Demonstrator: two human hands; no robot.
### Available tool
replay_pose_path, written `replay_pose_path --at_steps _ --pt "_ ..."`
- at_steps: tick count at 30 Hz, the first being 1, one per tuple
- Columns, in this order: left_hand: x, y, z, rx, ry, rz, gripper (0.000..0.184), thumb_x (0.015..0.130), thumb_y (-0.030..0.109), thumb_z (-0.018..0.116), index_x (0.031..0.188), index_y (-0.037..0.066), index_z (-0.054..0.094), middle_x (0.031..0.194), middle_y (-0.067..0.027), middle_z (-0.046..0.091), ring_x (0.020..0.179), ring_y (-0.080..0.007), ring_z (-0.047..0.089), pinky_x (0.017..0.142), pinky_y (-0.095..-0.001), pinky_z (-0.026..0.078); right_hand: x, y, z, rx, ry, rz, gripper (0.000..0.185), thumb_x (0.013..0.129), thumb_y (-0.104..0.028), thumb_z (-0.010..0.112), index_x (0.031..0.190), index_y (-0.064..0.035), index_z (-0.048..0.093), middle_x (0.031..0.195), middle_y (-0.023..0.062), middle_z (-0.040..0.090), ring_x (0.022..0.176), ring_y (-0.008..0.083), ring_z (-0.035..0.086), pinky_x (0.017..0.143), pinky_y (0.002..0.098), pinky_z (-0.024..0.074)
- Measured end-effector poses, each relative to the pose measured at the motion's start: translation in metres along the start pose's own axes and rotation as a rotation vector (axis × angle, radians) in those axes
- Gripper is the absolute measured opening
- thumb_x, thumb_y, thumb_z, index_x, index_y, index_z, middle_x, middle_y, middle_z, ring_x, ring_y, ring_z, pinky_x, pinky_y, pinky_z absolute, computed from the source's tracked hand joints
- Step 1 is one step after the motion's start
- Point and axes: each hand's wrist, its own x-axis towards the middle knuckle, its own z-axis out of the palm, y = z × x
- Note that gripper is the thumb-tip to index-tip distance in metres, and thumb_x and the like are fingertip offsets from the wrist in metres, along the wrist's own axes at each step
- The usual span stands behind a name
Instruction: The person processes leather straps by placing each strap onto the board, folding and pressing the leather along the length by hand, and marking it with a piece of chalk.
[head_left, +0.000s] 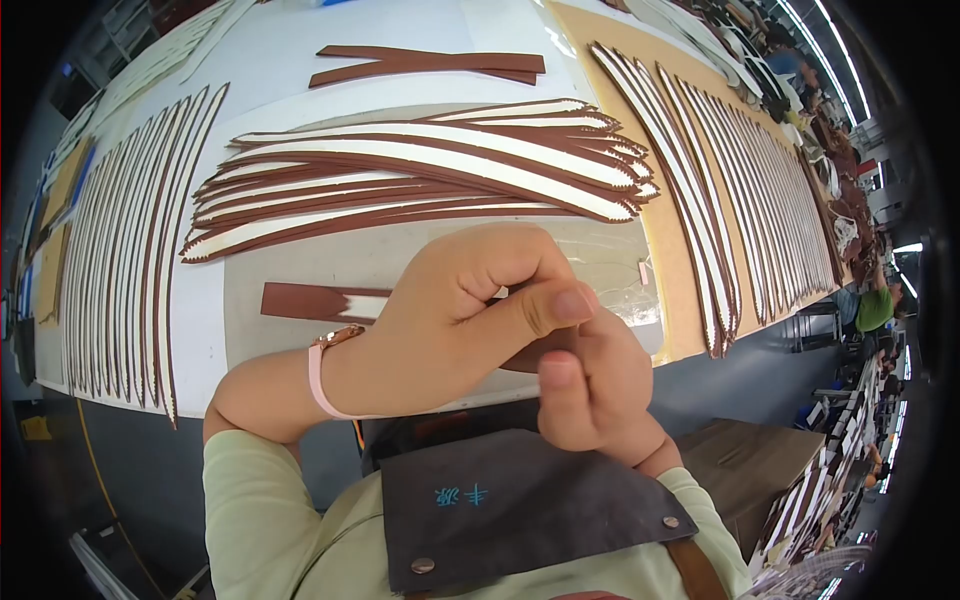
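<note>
My left hand [470, 310], with a pink-strapped watch [325, 365] at its wrist, is closed, its thumb pressed against curled fingers. Right beside it, my right hand [600, 385] is also closed, thumb bent toward the fingers. Between them shows part of a brown leather strip [540, 352]; most of it is covered by the hands. To the left, a brown strip end with a whitish patch [305, 300] lies on the table and runs under my left wrist. Whether both are one piece I cannot tell. Behind the hands lies a pile of brown-and-white strips [420, 165] with jagged ends.
Two plain brown strips [430, 65] cross farther back. Rows of brown-edged white strips [140, 240] lie at the left, with more strips [750, 190] on tan board [670, 255] at the right. A person in green [873, 310] is at the far right.
</note>
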Motion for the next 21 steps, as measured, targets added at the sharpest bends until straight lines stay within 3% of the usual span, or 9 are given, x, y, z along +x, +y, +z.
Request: replay_pose_path --at_steps 3,6,9,12,15,18,21 --pt "0.004 -0.004 0.005 0.161 0.064 0.036 0.026 0.108 0.027 0.057 0.099 0.003 0.063 0.083 0.0019 0.060 0.074 -0.0070 0.054 0.067 -0.0238 0.043 -0.012 -0.005 0.002 0.197 0.117 0.307 0.021 0.100 -0.012 0.059 0.081 -0.0042 0.053 0.071 0.0085 0.050 0.059 0.0190 0.047 0.053 0.0333 0.0360" --pt "0.008 -0.008 0.003 0.234 0.049 -0.064 0.024 0.108 0.024 0.056 0.103 0.002 0.064 0.083 0.0026 0.058 0.074 -0.0061 0.050 0.068 -0.0227 0.042 -0.011 0.002 -0.006 0.311 0.243 0.501 0.040 0.111 -0.037 0.043 0.097 -0.0015 0.055 0.099 0.0075 0.063 0.079 0.0120 0.052 0.074 0.0273 0.0428" --pt "0.009 -0.003 0.000 0.245 0.030 -0.186 0.023 0.109 0.022 0.055 0.104 0.002 0.064 0.086 0.0027 0.058 0.075 -0.0042 0.049 0.069 -0.0211 0.042 -0.007 0.012 -0.010 0.552 0.318 0.538 0.032 0.111 -0.027 0.043 0.090 -0.0050 0.052 0.081 0.0012 0.056 0.073 0.0076 0.048 0.066 0.0274 0.0404" --pt "0.012 -0.009 -0.002 0.233 0.068 -0.197 0.021 0.108 0.021 0.055 0.104 0.002 0.064 0.090 0.0033 0.059 0.077 -0.0024 0.049 0.069 -0.0196 0.042 -0.012 0.014 -0.005 0.675 0.296 0.662 0.026 0.111 -0.025 0.047 0.099 -0.0037 0.055 0.082 0.0004 0.057 0.077 0.0069 0.050 0.072 0.0252 0.0421" --pt "0.013 -0.017 -0.001 0.172 0.104 -0.184 0.020 0.108 0.020 0.056 0.108 0.003 0.064 0.093 0.0045 0.061 0.080 -0.0015 0.051 0.071 -0.0192 0.043 -0.001 0.002 0.006 0.497 0.249 0.708 0.020 0.110 -0.022 0.052 0.110 -0.0028 0.058 0.085 0.0021 0.060 0.084 0.0066 0.054 0.077 0.0242 0.0441" --pt "0.015 -0.019 -0.007 0.125 0.088 -0.195 0.021 0.108 0.019 0.055 0.115 0.003 0.065 0.097 0.0040 0.063 0.085 -0.0020 0.054 0.074 -0.0202 0.045 -0.003 0.007 0.002 0.452 0.224 0.720 0.021 0.108 -0.019 0.056 0.120 -0.0022 0.058 0.088 0.0044 0.063 0.083 0.0086 0.059 0.073 0.0254 0.0481" --pt "0.018 -0.021 -0.013 0.146 0.059 -0.176 0.025 0.109 0.018 0.053 0.125 0.003 0.063 0.101 0.0021 0.066 0.090 -0.0034 0.056 0.078 -0.0221 0.047 -0.006 0.014 -0.009 0.527 0.179 0.816 0.023 0.109 -0.022 0.054 0.119 -0.0015 0.057 0.086 0.0063 0.065 0.074 0.0116 0.063 0.064 0.0276 0.0493"
